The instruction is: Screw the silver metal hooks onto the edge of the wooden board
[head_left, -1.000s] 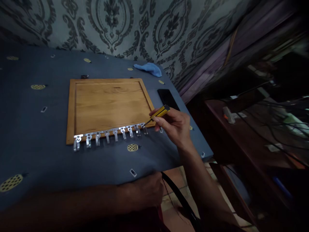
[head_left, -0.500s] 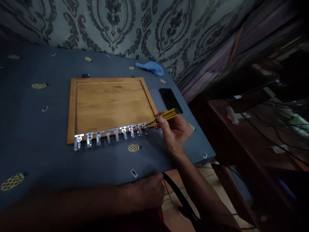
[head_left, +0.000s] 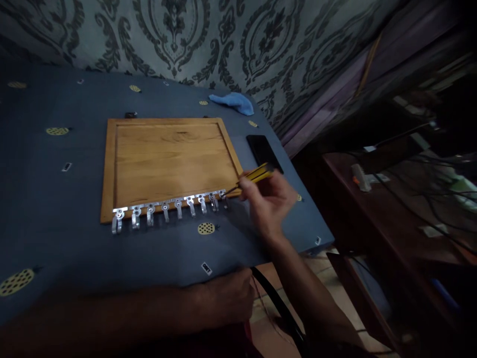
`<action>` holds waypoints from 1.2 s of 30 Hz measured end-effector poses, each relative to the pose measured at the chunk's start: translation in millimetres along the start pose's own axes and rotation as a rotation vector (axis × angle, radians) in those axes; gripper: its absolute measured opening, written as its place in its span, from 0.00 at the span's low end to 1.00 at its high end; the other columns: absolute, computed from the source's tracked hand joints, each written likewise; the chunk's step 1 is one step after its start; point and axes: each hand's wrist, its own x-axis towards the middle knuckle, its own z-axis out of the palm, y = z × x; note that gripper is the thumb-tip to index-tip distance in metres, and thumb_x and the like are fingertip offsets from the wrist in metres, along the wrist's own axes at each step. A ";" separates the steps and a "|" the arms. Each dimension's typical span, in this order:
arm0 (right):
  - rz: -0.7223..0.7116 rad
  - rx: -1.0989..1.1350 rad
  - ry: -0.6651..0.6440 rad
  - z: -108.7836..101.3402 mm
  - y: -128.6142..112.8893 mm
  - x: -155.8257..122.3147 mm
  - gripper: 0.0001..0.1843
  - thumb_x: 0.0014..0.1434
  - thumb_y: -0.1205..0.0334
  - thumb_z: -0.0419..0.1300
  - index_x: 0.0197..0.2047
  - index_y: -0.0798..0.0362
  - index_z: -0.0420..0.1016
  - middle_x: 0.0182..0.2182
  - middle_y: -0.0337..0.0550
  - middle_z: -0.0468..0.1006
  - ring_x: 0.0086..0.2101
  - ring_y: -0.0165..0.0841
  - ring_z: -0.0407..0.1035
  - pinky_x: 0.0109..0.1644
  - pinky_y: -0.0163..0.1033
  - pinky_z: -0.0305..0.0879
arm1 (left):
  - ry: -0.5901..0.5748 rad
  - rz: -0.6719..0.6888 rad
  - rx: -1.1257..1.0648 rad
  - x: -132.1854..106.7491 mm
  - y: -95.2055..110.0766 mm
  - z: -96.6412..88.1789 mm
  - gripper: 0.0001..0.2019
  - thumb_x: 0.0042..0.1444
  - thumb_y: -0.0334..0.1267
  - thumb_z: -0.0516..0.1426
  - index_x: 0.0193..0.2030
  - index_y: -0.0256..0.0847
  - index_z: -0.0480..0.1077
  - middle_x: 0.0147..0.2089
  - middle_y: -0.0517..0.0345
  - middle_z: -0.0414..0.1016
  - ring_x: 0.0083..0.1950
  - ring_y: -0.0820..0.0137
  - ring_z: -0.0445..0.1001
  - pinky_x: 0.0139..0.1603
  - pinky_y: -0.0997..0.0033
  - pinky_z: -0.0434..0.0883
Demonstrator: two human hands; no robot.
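My right hand [head_left: 272, 201] is closed around the yellow-and-black handle of a screwdriver [head_left: 257, 174]. Its thin shaft slants down to the left, and the tip meets the right end of a silver metal hook rail [head_left: 179, 201]. That rail, with several hooks hanging off it, lies along the near edge of a framed wooden board [head_left: 167, 159], which rests flat on the cloth. Lower down, my left hand [head_left: 233, 293] is closed in a fist at the near table edge, beside a black curved band [head_left: 278, 301]; what its fingers hold, if anything, is hidden.
A black phone [head_left: 263, 149] lies right of the board, and a blue cloth [head_left: 234, 103] behind it. Pineapple-print cloth covers the table [head_left: 167, 268]. Patterned fabric [head_left: 223, 44] hangs at the back. At right stands a dark reddish desk [head_left: 395, 214] with cables.
The screwdriver handle looks slightly turned in my right hand, its tip still at the rail's right end. The view has shifted a little; my left hand stays in place.
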 end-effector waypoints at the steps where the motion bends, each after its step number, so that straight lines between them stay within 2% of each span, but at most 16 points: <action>1: 0.027 0.060 0.064 -0.2 -1.6 3.5 0.10 0.61 0.54 0.66 0.32 0.49 0.73 0.23 0.33 0.71 0.19 0.25 0.62 0.22 0.34 0.60 | 0.000 0.003 0.001 0.2 0.1 0.3 0.09 0.63 0.40 0.58 0.34 0.41 0.77 0.28 0.56 0.67 0.31 0.67 0.65 0.35 0.61 0.53; 3: 0.021 0.111 0.185 -1.0 -6.2 9.9 0.13 0.60 0.53 0.66 0.30 0.48 0.70 0.22 0.32 0.69 0.18 0.24 0.60 0.21 0.34 0.58 | 0.000 0.006 0.004 0.7 0.4 1.0 0.10 0.63 0.40 0.58 0.34 0.41 0.77 0.28 0.57 0.67 0.31 0.67 0.65 0.34 0.61 0.52; 5: -0.011 0.089 0.224 -2.2 -11.7 13.1 0.14 0.59 0.50 0.67 0.32 0.48 0.70 0.23 0.33 0.71 0.18 0.24 0.61 0.22 0.34 0.61 | -0.003 0.005 0.006 1.2 0.9 1.7 0.10 0.63 0.39 0.57 0.34 0.41 0.77 0.28 0.57 0.67 0.31 0.67 0.66 0.34 0.61 0.53; 9: -0.021 0.046 0.152 -2.5 -15.7 9.4 0.15 0.59 0.47 0.66 0.33 0.48 0.72 0.25 0.34 0.73 0.20 0.25 0.64 0.24 0.36 0.66 | -0.007 0.001 0.002 0.6 0.9 1.9 0.09 0.63 0.38 0.57 0.36 0.41 0.78 0.29 0.56 0.68 0.31 0.67 0.66 0.36 0.61 0.55; 16: 0.014 0.074 0.047 -1.2 0.4 2.0 0.11 0.60 0.51 0.66 0.36 0.49 0.74 0.27 0.34 0.72 0.21 0.24 0.65 0.26 0.35 0.67 | -0.009 0.007 -0.010 0.8 0.2 1.7 0.09 0.63 0.39 0.58 0.34 0.42 0.77 0.28 0.57 0.66 0.31 0.67 0.65 0.35 0.61 0.53; 29: 0.079 0.062 0.002 -0.7 0.4 0.8 0.12 0.58 0.50 0.67 0.36 0.49 0.75 0.27 0.35 0.73 0.23 0.27 0.65 0.28 0.35 0.66 | -0.015 -0.003 0.011 1.1 0.5 -0.1 0.09 0.63 0.41 0.58 0.35 0.42 0.78 0.28 0.56 0.67 0.31 0.67 0.64 0.35 0.61 0.53; 36: 0.037 0.009 -0.070 -5.8 8.0 -1.8 0.11 0.60 0.50 0.66 0.37 0.50 0.76 0.28 0.37 0.73 0.26 0.28 0.67 0.29 0.36 0.66 | -0.003 -0.005 -0.010 0.5 1.0 1.6 0.09 0.62 0.40 0.59 0.34 0.42 0.78 0.29 0.56 0.68 0.31 0.68 0.65 0.35 0.61 0.52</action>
